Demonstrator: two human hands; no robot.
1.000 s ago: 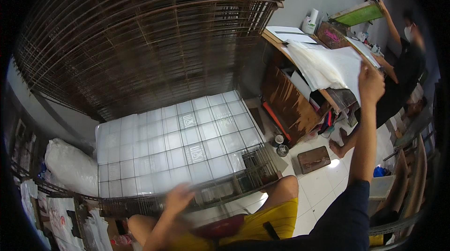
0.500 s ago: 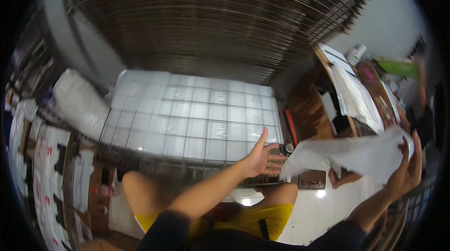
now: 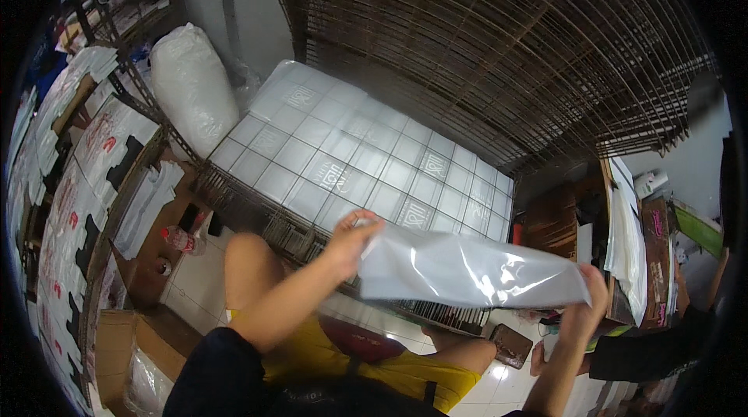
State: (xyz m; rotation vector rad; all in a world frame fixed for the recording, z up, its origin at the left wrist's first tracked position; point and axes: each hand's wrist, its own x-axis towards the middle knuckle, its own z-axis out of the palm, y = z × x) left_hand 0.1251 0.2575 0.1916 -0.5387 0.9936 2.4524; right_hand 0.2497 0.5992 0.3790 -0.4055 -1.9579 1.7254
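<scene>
A glossy translucent plastic sheet (image 3: 467,265), possibly a flat bag, is stretched sideways between my two hands above the near edge of the wire rack. Its left end is pinched in my left hand (image 3: 348,247), fingers closed on the corner. At the other end my right hand (image 3: 588,304) grips the sheet by its right edge. Beneath and beyond it, several similar translucent sheets (image 3: 304,164) with white printed marks lie flat under the wire grid of the rack.
Raised wire grids (image 3: 499,35) stand behind the rack. A bulky plastic-wrapped bundle (image 3: 195,90) is at the left, near stacked white cut sheets (image 3: 86,191). An open cardboard box (image 3: 117,355) sits lower left. A wooden table (image 3: 557,226) and another person's dark sleeve (image 3: 647,355) are at the right.
My left hand, open before, now grips the sheet's left end. The sheet has moved left and is spread between both hands. The view has turned, and the rack appears tilted.
</scene>
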